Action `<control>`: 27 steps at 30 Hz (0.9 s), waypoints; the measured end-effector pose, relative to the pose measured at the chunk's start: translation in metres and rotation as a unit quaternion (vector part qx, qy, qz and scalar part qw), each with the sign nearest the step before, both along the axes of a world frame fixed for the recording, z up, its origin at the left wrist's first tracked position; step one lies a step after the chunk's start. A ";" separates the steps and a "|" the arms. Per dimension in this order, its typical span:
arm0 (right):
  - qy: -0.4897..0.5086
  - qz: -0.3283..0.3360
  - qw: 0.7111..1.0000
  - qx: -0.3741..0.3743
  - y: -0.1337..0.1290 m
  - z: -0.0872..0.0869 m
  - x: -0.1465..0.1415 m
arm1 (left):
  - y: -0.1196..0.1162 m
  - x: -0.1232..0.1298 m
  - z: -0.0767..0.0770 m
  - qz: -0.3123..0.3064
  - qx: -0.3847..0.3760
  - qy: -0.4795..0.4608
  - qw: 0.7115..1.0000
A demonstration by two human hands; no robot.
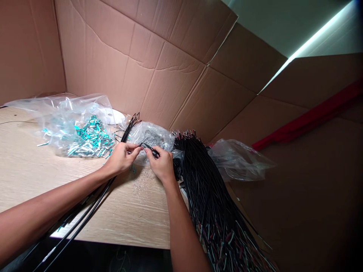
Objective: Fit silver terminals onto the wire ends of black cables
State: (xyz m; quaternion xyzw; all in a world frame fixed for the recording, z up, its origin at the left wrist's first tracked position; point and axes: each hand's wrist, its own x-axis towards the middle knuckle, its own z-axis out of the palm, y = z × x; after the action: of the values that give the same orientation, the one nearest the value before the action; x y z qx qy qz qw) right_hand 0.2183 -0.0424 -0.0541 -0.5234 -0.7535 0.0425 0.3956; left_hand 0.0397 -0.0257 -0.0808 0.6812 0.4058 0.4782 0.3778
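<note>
My left hand (122, 155) grips a small bundle of long black wires (85, 215) that runs from under my forearm up past the fingers to splayed tips (133, 120). My right hand (161, 163) pinches the end of one black wire (151, 149) between thumb and fingers, touching my left fingertips. Both hands hover over a light wooden table (28, 170), just in front of a clear bag of small grey parts (153, 136).
A large heap of black wires (210, 204) drapes over the table's right edge. A clear bag of teal and silver parts (82, 132) lies at the left. An empty plastic bag (238, 158) sits right. Cardboard walls (147, 56) enclose the table.
</note>
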 end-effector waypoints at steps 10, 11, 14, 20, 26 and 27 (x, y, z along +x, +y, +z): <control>0.035 -0.013 0.999 -0.020 -0.001 0.003 -0.006 | -0.005 0.000 -0.003 0.071 0.127 0.100 0.984; 0.033 -0.014 0.999 -0.022 0.000 0.003 -0.006 | -0.005 0.000 -0.004 0.081 0.138 0.113 0.981; 0.028 -0.016 0.999 -0.034 0.001 0.002 -0.008 | -0.005 0.000 -0.006 0.095 0.152 0.140 0.974; 0.043 -0.047 0.997 -0.047 0.005 -0.001 -0.004 | -0.004 0.001 -0.004 0.087 0.135 0.158 0.974; 0.081 -0.062 0.995 0.003 0.003 0.003 0.005 | 0.000 -0.001 -0.001 0.053 0.083 0.105 0.990; 0.076 -0.050 0.996 0.006 0.002 0.004 0.004 | 0.001 -0.001 -0.001 0.038 0.069 0.091 0.993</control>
State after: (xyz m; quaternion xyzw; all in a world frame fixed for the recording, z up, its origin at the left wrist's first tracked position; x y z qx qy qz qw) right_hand 0.2224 -0.0405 -0.0501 -0.5533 -0.6941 0.0579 0.4569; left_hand 0.0386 -0.0250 -0.0817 0.7304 0.4303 0.4547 0.2730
